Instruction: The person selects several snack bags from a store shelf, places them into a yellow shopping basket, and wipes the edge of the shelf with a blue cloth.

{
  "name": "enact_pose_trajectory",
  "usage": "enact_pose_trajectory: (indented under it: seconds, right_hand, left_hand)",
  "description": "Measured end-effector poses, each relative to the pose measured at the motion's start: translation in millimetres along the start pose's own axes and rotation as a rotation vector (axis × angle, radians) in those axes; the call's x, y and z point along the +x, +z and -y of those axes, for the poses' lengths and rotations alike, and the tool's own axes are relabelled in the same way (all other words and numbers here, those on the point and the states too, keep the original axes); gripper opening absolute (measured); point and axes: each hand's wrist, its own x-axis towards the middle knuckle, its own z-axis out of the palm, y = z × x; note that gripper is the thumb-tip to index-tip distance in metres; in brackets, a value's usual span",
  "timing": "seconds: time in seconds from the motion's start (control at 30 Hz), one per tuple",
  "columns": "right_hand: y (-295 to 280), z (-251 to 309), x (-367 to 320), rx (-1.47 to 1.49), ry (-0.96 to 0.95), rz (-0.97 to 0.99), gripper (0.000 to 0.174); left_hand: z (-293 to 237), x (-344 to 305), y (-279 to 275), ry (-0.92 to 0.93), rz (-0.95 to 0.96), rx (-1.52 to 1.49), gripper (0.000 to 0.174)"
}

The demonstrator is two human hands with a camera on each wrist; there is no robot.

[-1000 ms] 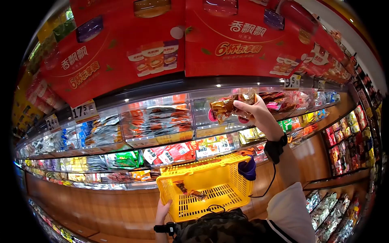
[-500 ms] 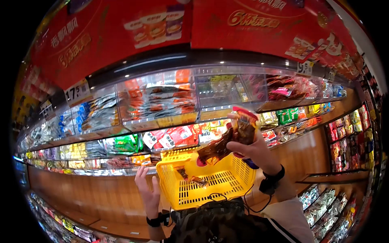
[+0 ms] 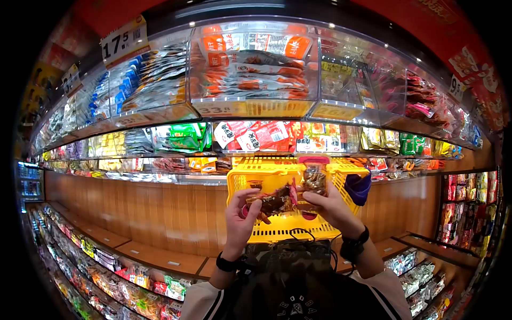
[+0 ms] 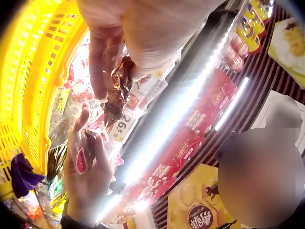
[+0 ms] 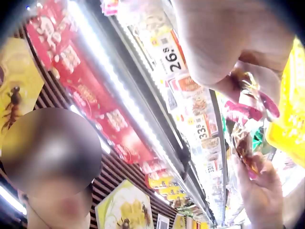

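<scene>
In the head view both hands are over a yellow shopping basket (image 3: 234, 184), each with a clear-wrapped brown snack packet. My left hand (image 3: 240, 220) pinches one packet (image 3: 278, 202), lying sideways, between thumb and fingers. The second packet (image 3: 315, 182), with a pink end, stands upright in my right hand (image 3: 335, 212), thumb across its lower part. The two packets are side by side. From the left wrist, fingers curl round the dark, shiny packet (image 4: 119, 93). The right wrist view shows pink packet ends (image 5: 243, 112) between the two hands.
Clear shelf bins (image 3: 253, 69) of bagged snacks run across the front, with price tags (image 3: 125, 41) above. More packaged snacks (image 3: 197, 140) fill the lower shelves. A purple cloth (image 3: 357, 188) hangs at the basket's right end. Wooden panelling (image 3: 133, 205) is below the shelves.
My right hand has come down from the upper bin to over the basket with the packets. My left hand has let go of the basket's side and taken hold of one packet.
</scene>
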Motion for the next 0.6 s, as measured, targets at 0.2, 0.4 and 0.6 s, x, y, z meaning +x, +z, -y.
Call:
enact_pose_trajectory:
  seconds: [0.2,0.4,0.6]
  right_hand:
    - [-44.6,-31.4,17.4,-0.185,0.089,-0.111,0.038]
    - [-109.7,-136.6,69.7,-0.412,0.333,0.072,0.053]
    - [-128.1,-186.0,90.8,-1.211,0.333,0.062,0.086]
  left_hand:
    - [56.7,6.3,-40.3,-0.014,-0.107,0.096,0.017]
    - [144.0,5.0,-89.9,-0.240,0.101,0.508,0.023]
    - [184.0,14.5,-104.0,-0.212,0.004,0.554,0.046]
